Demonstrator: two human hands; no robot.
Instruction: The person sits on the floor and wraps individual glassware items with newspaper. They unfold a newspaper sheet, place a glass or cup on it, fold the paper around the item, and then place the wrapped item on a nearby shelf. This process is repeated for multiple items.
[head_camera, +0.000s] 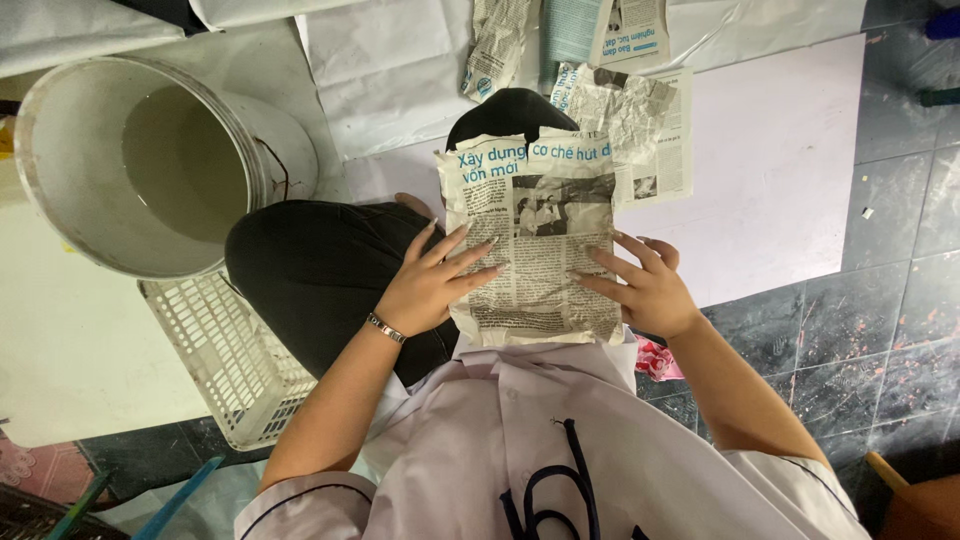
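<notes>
A newspaper sheet lies on the person's lap, bucket and basket to its left, more newspapers beyond.

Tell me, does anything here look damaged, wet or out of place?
Yes. The newspaper sheet under both hands, left hand and right hand, is wrinkled and ragged at its edges. More crumpled newspaper pieces lie on the white board. The white bucket holds murky liquid.

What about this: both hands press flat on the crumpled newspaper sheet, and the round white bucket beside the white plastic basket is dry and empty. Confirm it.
Not quite. The head view shows the round white bucket holding murky water. The rest stands: left hand and right hand press the crumpled newspaper sheet, beside the white plastic basket.
</notes>
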